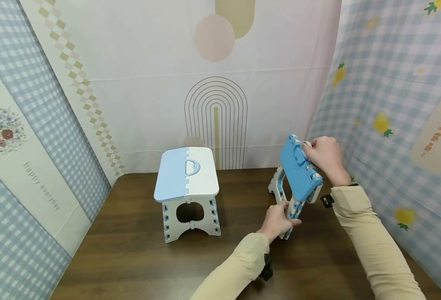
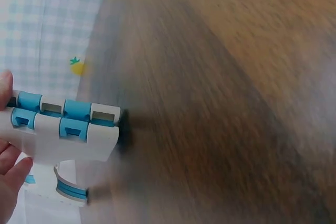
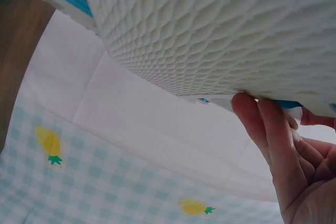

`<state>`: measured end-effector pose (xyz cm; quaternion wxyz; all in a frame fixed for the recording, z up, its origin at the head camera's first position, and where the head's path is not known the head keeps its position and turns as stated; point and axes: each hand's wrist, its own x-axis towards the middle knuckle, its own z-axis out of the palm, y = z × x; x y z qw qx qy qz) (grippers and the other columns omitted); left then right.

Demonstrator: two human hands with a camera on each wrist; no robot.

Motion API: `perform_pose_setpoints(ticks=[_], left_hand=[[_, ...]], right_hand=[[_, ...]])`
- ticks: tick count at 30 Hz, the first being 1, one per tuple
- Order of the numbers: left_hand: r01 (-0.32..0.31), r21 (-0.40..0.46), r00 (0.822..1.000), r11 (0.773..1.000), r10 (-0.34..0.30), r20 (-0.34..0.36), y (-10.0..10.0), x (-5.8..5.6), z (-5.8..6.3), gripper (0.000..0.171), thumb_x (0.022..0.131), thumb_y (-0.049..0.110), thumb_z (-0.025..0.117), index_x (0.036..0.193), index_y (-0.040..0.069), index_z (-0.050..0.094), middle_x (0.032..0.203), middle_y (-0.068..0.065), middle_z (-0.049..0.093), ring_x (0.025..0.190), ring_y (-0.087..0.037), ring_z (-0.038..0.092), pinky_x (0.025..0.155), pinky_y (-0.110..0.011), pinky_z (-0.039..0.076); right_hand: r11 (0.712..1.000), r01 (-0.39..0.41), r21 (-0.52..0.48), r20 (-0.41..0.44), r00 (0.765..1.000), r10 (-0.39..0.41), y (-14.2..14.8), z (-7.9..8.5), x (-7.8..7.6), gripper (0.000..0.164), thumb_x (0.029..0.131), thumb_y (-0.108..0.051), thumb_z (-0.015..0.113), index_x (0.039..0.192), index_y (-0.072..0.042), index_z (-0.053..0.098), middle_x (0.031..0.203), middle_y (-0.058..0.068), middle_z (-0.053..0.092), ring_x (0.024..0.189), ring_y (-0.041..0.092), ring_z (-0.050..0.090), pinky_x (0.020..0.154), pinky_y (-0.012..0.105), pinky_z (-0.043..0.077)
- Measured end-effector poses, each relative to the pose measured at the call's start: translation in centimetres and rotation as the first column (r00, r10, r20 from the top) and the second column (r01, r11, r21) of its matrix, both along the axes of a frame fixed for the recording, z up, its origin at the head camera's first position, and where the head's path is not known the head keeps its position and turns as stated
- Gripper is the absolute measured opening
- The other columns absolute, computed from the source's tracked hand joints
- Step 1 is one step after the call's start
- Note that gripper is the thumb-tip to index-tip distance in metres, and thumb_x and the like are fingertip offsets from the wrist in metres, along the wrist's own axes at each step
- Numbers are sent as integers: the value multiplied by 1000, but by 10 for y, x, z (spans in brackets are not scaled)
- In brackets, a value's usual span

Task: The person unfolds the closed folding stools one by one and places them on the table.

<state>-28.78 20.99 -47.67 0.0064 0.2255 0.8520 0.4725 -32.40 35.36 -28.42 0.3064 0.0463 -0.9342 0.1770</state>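
Observation:
A partly folded blue-and-white folding step stool (image 1: 297, 168) stands on the right of the table, its seat halves tilted up into a ridge. My right hand (image 1: 326, 156) pinches the handle area at the top ridge; in the right wrist view its fingers (image 3: 278, 140) lie at the edge of the white textured seat half (image 3: 210, 30). Lower down, my left hand (image 1: 275, 221) grips the near leg panel (image 1: 294, 208). The left wrist view shows that hand's fingers (image 2: 13, 174) around the hinged leg (image 2: 65, 140), partly cut off by the frame.
A second folding stool (image 1: 201, 177), light blue and white, stands fully unfolded to the left on the brown wooden table (image 1: 130, 250). Fabric curtains hang close behind and at both sides; the checked one (image 1: 381, 166) is near my right arm.

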Motion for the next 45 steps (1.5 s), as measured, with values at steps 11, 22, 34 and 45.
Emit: perform_pose_setpoints(ticks=[11,22,34,45], left_hand=[[2,24,1000,1000,-2,-11,3,0,-5,45,78,28,82,115,13,62,96,-1,72,76,0,63,67,-15,51],[5,71,999,997,-1,-53,6,-3,-10,41,79,26,82,112,14,62,100,0,73,79,1,65,68,-12,50],[-16,116,1000,993,17,-12,8,0,-13,40,79,26,81,113,19,62,104,3,73,84,1,64,71,-13,50],[-27,181,1000,983,28,-3,7,-1,-18,42,79,24,81,117,20,63,105,4,72,81,3,62,68,-12,49]], right_hand=[[1000,-5,9,-14,1000,5,-2,-5,2,44,88,-8,49,46,-12,37,41,-6,23,40,12,24,41,23,19],[999,-6,38,2,1000,6,-12,-4,0,40,90,-8,49,51,-10,40,44,1,31,43,15,28,42,25,22],[992,36,119,19,999,-39,-15,-11,5,25,94,-10,51,91,12,62,65,27,60,45,29,49,41,36,37],[994,32,108,12,999,-33,-27,-11,4,29,94,-11,53,107,12,65,73,32,65,47,34,55,42,43,43]])
